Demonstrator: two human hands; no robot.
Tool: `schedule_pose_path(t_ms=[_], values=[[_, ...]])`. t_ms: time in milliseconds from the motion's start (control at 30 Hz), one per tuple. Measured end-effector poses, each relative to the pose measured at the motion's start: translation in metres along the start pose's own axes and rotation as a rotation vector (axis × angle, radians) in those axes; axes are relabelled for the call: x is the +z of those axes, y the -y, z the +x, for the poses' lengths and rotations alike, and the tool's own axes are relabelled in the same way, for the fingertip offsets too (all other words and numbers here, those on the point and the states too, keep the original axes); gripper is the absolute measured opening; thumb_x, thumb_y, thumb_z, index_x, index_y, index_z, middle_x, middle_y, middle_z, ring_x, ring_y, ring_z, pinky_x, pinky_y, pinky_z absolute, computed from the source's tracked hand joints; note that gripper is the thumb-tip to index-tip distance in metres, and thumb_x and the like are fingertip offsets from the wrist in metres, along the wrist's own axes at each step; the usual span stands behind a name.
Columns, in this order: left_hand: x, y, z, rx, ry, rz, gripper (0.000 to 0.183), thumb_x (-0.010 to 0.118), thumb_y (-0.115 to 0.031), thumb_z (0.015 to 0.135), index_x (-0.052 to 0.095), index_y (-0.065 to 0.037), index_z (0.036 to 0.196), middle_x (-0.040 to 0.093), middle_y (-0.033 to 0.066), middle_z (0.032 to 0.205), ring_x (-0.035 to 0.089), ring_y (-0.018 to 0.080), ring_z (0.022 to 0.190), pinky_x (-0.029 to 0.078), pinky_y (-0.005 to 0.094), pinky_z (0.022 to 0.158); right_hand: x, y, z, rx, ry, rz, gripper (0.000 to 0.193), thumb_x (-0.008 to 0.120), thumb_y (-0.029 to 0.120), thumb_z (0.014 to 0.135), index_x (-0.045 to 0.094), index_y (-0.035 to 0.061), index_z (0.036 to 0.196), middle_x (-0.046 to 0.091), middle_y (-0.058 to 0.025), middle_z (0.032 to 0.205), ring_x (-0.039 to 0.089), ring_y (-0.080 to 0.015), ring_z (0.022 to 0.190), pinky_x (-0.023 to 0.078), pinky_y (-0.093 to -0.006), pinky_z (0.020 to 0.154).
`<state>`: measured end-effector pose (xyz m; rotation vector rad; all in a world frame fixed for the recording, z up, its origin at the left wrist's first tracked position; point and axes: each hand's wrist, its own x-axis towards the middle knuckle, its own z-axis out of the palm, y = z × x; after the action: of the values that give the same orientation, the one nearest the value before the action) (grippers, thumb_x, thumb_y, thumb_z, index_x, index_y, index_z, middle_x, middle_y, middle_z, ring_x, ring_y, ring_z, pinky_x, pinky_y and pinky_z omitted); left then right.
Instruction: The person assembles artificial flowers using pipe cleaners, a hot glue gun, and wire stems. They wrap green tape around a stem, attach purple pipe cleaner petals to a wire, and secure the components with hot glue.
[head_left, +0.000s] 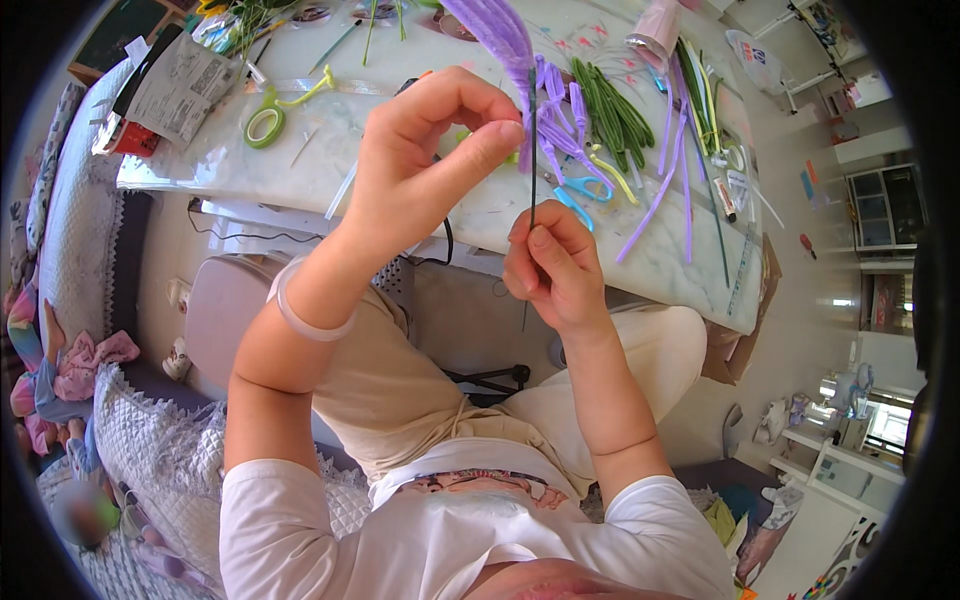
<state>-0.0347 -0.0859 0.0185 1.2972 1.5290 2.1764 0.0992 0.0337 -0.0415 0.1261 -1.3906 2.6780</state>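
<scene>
My left hand [440, 150] is closed, thumb and forefinger pinching at the base of a purple pipe-cleaner bundle [500, 38] that rises to the top edge. A thin dark green stem [533, 170] runs straight down from the bundle. Lower on this stem, my right hand [555, 265] grips it between thumb and bent fingers, and its thin end pokes out below. Behind the stem, bent purple pipe cleaners [568, 125] lie on the table beside light-blue-handled scissors [583, 195]. What exactly sits between my left fingertips is partly hidden.
On the marble-patterned table [330, 150] lie green pipe cleaners [612, 115], long purple strips [660, 195] and a green tape roll [264, 127]. A pink cup-shaped container [655, 35] lies tipped at the far right. A box with papers [170, 90] stands left. A stool [225, 310] is below.
</scene>
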Motion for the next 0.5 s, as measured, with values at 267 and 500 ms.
schedule_pose_path(t_ms=[267,500], values=[[-0.019,0.002,0.0,-0.227,0.054,0.135,0.014,0.048,-0.011,0.09,0.05,-0.002,0.08,0.049,0.0026,0.075,0.041,0.0083,0.063,0.033,0.0209,0.059,-0.003,0.006,0.0,-0.052,-0.011,0.042,0.018,0.047,0.022,0.094,0.052,0.0045,0.093,0.043,0.0002,0.053,0.029,-0.0049,0.043,0.022,-0.0208,0.04],[0.005,-0.01,-0.001,-0.146,-0.055,-0.233,0.018,0.063,-0.006,0.082,0.059,0.002,0.097,0.059,0.005,0.092,0.053,0.0106,0.086,0.043,0.0247,0.079,0.0,0.0,0.0,-0.022,-0.042,-0.065,0.019,0.05,0.022,0.093,0.053,0.0034,0.092,0.043,0.0002,0.054,0.03,-0.004,0.044,0.022,-0.0195,0.04]])
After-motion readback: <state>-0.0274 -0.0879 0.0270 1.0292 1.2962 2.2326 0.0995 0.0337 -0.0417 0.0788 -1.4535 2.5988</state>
